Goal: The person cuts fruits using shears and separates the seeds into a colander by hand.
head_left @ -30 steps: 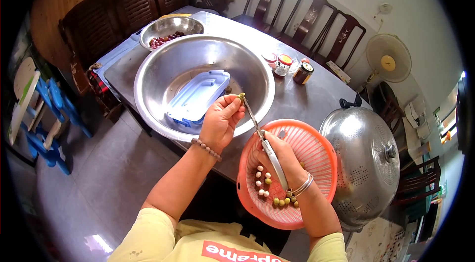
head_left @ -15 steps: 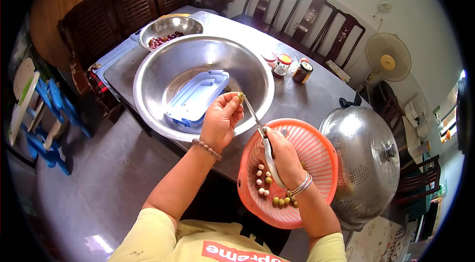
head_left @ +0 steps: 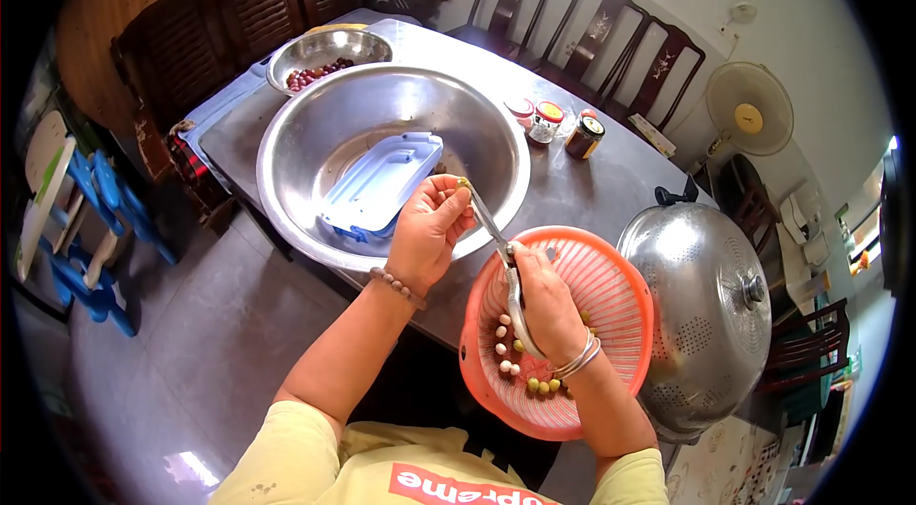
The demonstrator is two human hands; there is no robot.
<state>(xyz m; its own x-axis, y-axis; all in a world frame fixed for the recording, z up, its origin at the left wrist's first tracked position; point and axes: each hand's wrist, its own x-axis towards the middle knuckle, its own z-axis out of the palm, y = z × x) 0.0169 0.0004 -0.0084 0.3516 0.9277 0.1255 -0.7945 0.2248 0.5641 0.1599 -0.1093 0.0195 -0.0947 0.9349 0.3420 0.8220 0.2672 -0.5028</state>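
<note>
My left hand, with a beaded bracelet at the wrist, pinches a small green, round seed or fruit over the near rim of a large steel basin. My right hand is wrapped round the handles of metal scissors, whose tips touch the green piece. Whether the blades are parted is too small to tell. Below my right hand is a coral plastic colander. White pieces and green pieces of similar size lie in it, partly hidden by my hand and the handles.
A blue plastic lid or tray lies in the basin. Behind is a smaller steel bowl of dark red fruits. Jars stand on the grey table. A perforated steel lid is right of the colander.
The scissors and my right hand have shifted very slightly, with the handles turned a little. My left hand stays almost in place, still pinching the green piece.
</note>
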